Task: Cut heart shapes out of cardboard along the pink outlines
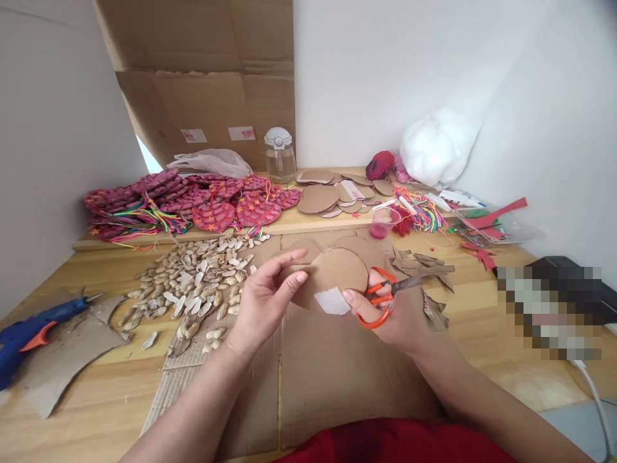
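Observation:
My right hand (385, 315) pinches a round cardboard disc (340, 267) with the thumb on its lower right edge. A white paper patch (333, 300) shows on the disc's lower part. Hooked in the same hand is a pair of orange-handled scissors (383, 292), blades pointing right, away from the disc. Just left of the disc, my left hand (267, 296) is open, thumb and fingers spread. Whether its thumb touches the disc's edge I cannot tell. More cardboard rounds (357, 244) lie flat behind the held one, partly hidden, over a large cardboard sheet (332, 379).
Peanut shells (193, 276) spread at left, beside a blue glue gun (38, 331). Along the raised back ledge stand decorated pink pieces (212, 199), a bottle (280, 157), stacked cardboard rounds (318, 199) and colored cords (424, 209). Cardboard scraps (424, 265) lie right.

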A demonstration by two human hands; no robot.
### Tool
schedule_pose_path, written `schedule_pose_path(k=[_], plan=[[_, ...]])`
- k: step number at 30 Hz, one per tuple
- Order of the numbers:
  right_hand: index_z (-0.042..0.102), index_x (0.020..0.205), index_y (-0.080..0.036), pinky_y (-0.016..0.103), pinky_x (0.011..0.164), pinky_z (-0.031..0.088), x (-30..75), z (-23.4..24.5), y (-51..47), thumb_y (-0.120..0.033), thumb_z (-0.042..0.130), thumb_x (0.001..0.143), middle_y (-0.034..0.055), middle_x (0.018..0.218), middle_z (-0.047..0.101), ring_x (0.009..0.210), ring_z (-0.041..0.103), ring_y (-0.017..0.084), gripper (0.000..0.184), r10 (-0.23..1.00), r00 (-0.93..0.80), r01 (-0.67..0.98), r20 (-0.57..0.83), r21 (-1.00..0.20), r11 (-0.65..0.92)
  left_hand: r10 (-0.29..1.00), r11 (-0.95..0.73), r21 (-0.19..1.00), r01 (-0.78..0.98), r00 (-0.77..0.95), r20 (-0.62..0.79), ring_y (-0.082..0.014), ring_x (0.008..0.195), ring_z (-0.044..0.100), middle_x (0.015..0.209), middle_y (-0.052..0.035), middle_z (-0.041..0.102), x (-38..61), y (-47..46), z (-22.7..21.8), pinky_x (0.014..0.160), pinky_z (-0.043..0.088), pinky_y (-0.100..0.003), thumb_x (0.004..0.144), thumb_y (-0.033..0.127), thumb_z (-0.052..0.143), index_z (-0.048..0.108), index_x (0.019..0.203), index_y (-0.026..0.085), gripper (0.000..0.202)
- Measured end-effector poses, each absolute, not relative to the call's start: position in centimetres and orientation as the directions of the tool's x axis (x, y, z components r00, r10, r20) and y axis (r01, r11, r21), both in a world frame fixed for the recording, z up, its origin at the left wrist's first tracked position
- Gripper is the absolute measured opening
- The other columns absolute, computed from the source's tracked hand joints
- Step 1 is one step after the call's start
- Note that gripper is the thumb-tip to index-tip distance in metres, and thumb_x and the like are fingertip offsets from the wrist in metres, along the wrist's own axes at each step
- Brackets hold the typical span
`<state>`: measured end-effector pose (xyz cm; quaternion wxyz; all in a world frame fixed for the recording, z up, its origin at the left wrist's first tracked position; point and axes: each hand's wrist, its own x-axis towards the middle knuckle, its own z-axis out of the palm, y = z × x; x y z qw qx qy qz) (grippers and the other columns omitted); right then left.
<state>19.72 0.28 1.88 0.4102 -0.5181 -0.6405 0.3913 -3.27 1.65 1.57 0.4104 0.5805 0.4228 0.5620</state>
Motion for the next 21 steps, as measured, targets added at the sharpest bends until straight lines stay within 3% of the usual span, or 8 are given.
schedule_pose_path(k=[3, 6, 13, 16, 19, 21], plan=[[0.052, 0.078, -0.025, 0.028, 0.051, 0.042, 19.4, 2.6, -0.2, -0.036, 0.065, 0.086, -0.0007, 0.062, 0.060, 0.055, 0.055, 0.017, 0.019, 0.943, -0.198, 0.560, 0.268, -0.758, 0.333, 0.901, -0.431, 0.880, 0.201, 0.051, 0.430, -0.0224, 0.103, 0.066, 0.112, -0.0058, 0.075, -3.4, 1.4, 1.4, 0.089, 0.049, -0.033, 0.090, 0.032, 0.070, 0.076, 0.115, 0.030, 0.027], [0.051, 0.078, -0.025, 0.028, 0.055, 0.042, 19.2, 3.0, -0.4, -0.031, 0.062, 0.085, 0.0002, 0.063, 0.058, 0.057, 0.054, 0.017, 0.014, 0.897, -0.247, 0.649, 0.368, -0.625, 0.435, 0.875, -0.480, 0.820, 0.310, 0.111, 0.471, -0.0206, 0.097, 0.067, 0.107, -0.0041, 0.075, -3.7, 1.3, 1.5, 0.083, 0.049, -0.031, 0.089, 0.030, 0.070, 0.072, 0.123, 0.033, 0.033], [0.043, 0.076, -0.024, 0.027, 0.053, 0.032, 19.2, 2.4, -0.3, -0.028, 0.057, 0.088, -0.0055, 0.054, 0.044, 0.049, 0.040, 0.013, 0.019, 0.849, -0.361, 0.655, 0.385, -0.544, 0.525, 0.821, -0.571, 0.674, 0.470, 0.309, 0.480, -0.0216, 0.089, 0.065, 0.100, -0.0051, 0.072, -3.9, 1.5, 2.6, 0.080, 0.047, -0.032, 0.084, 0.034, 0.076, 0.061, 0.138, 0.029, 0.056], [0.040, 0.073, -0.024, 0.027, 0.052, 0.030, 19.1, 2.6, -0.4, -0.025, 0.058, 0.086, -0.0055, 0.057, 0.042, 0.050, 0.037, 0.012, 0.022, 0.825, -0.412, 0.604, 0.386, -0.562, 0.565, 0.844, -0.532, 0.709, 0.462, 0.358, 0.400, -0.0223, 0.085, 0.066, 0.099, -0.0056, 0.073, -4.2, 1.4, 2.8, 0.076, 0.048, -0.032, 0.081, 0.036, 0.079, 0.064, 0.134, 0.026, 0.056], [0.037, 0.070, -0.024, 0.025, 0.051, 0.030, 19.0, 2.7, -0.4, -0.024, 0.059, 0.084, -0.0050, 0.059, 0.043, 0.052, 0.038, 0.012, 0.026, 0.829, -0.440, 0.542, 0.345, -0.634, 0.552, 0.870, -0.396, 0.845, 0.358, 0.441, 0.221, -0.0244, 0.089, 0.070, 0.102, -0.0065, 0.077, -4.3, 1.3, 2.8, 0.080, 0.051, -0.034, 0.086, 0.035, 0.072, 0.076, 0.112, 0.023, 0.028], [0.038, 0.069, -0.023, 0.024, 0.052, 0.030, 19.0, 2.6, -0.4, -0.025, 0.060, 0.084, -0.0054, 0.059, 0.042, 0.053, 0.038, 0.011, 0.027, 0.841, -0.430, 0.518, 0.329, -0.672, 0.528, 0.882, -0.296, 0.903, 0.310, 0.452, 0.134, -0.0252, 0.089, 0.071, 0.100, -0.0063, 0.079, -4.4, 1.2, 2.6, 0.080, 0.052, -0.034, 0.088, 0.035, 0.071, 0.079, 0.101, 0.022, 0.021]])
